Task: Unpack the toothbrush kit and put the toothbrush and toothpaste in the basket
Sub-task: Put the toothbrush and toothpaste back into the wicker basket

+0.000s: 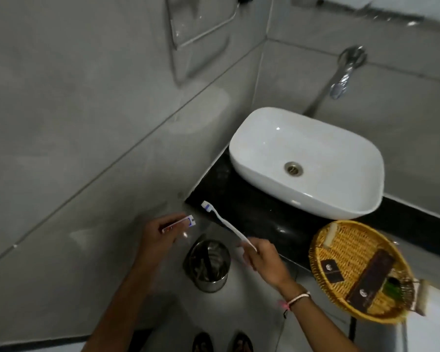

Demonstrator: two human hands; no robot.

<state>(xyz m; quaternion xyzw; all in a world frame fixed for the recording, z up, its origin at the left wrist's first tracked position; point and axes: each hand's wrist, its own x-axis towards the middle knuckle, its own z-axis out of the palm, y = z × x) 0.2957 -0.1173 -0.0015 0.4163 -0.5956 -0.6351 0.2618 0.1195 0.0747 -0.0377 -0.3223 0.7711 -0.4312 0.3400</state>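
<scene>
Toothbrush [228, 226] is up in the air, white handle pinched at its lower end by the right hand [263, 260], bristle head tilted up and left over the corner of the black surface [254, 212]. Left hand [160, 237] is closed around a small flat tube, the toothpaste [181, 224], its white end poking out. Wicker basket [323, 270] sits at the right, just beside the white sink [249, 148], with dark packets lying inside. Down below, a steel bin [208, 264] stands on the floor.
</scene>
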